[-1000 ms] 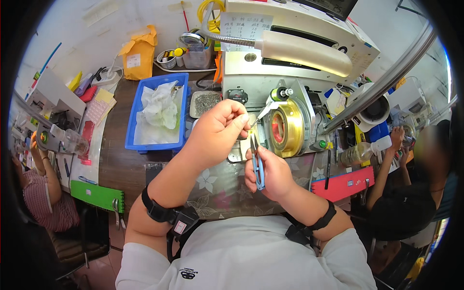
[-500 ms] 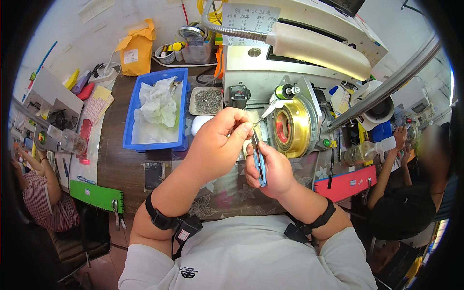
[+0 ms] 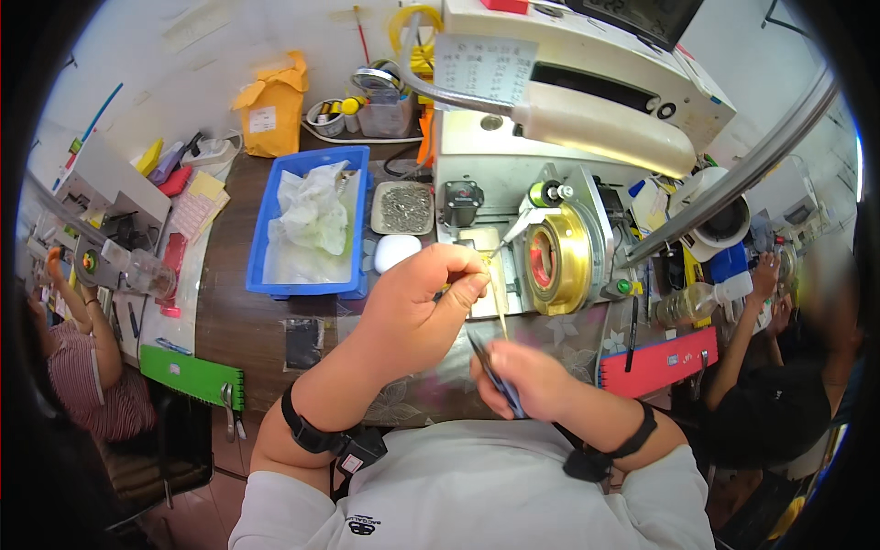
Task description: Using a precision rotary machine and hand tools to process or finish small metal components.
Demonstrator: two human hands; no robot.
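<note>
My left hand (image 3: 431,298) is closed in a pinch in front of the bench machine (image 3: 568,238). What lies between its thumb and forefinger is too small to make out. Just right of those fingertips, a thin golden strip (image 3: 502,307) slants down toward me. Lower and to the right, my right hand (image 3: 532,376) grips a small blue-handled tool (image 3: 495,374), apparently pliers, whose dark tip points up and left. Motion smears this hand a little. Past my fingers stands a gold spool (image 3: 570,261) with a red core, mounted on the machine.
Left of my hands are a blue tray (image 3: 257,240) with crumpled white sheeting, a dish of small metal parts (image 3: 402,209) and a white rounded object (image 3: 397,251). A lamp (image 3: 610,128) hangs over the machine. Co-workers sit at left (image 3: 87,367) and right (image 3: 770,385).
My right hand has moved down toward me with the pliers, away from my left fingertips. The left hand keeps its pinch. The whole view has shifted slightly.
</note>
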